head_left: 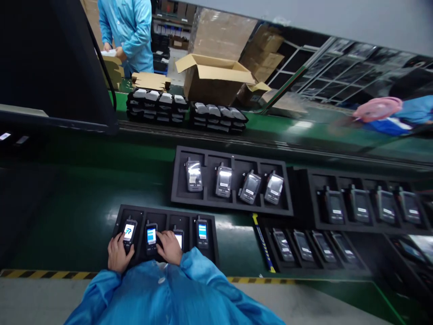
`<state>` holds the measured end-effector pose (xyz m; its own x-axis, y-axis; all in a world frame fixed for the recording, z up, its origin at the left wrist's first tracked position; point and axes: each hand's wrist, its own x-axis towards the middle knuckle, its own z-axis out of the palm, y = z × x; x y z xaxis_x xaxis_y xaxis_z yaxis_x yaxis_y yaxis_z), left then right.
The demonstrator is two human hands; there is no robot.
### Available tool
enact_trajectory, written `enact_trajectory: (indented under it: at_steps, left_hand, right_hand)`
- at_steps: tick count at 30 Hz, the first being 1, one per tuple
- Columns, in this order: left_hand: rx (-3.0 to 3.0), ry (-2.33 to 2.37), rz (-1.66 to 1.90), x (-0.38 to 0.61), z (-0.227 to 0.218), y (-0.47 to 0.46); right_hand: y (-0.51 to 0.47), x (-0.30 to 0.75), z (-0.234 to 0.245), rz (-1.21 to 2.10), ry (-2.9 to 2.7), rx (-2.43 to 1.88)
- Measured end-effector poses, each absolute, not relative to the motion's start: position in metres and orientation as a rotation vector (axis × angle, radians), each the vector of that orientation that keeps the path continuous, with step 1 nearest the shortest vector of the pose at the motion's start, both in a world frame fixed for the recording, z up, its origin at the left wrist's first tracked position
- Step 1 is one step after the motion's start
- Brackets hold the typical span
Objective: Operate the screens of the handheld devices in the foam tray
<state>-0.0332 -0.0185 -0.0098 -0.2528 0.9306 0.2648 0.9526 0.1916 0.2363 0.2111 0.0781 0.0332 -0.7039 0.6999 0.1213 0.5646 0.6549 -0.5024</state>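
Note:
A black foam tray [135,215] lies at the near edge of the green belt, holding several handheld devices with lit screens. My left hand [117,254] rests at the tray's left end, fingers curled round the lower part of the leftmost device [129,233]. My right hand [170,247] lies over the tray's middle, fingers bent down onto the keypads between the second device [151,236] and the third device [178,236]. The fourth device [202,231] stands untouched at the right. Blue sleeves cover both forearms.
More black trays of devices lie beyond [233,183] and to the right [365,203]. Stacked trays [155,106] and an open cardboard box [213,79] stand across the belt. A person in a blue coat [130,31] works at the far left. A dark monitor [50,63] rises at the left.

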Motion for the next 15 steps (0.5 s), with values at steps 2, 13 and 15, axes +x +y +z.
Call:
enact_trajectory:
  at_steps: [2,13,15]
  left_hand:
    - [-1.88,-2.371,-0.539,-0.032,-0.008,-0.018]
    - [-1.881,-2.341,-0.514,-0.031,-0.006,-0.018]
    - [-1.881,-2.329,-0.519,-0.031,-0.007,-0.018]
  right_hand:
    - [0.081,0.204,0.039,0.634,-2.533,-1.1]
    - [0.084,0.195,0.037,0.618,-2.597,-1.108]
    - [0.083,0.195,0.036,0.604,-2.611,-1.1]
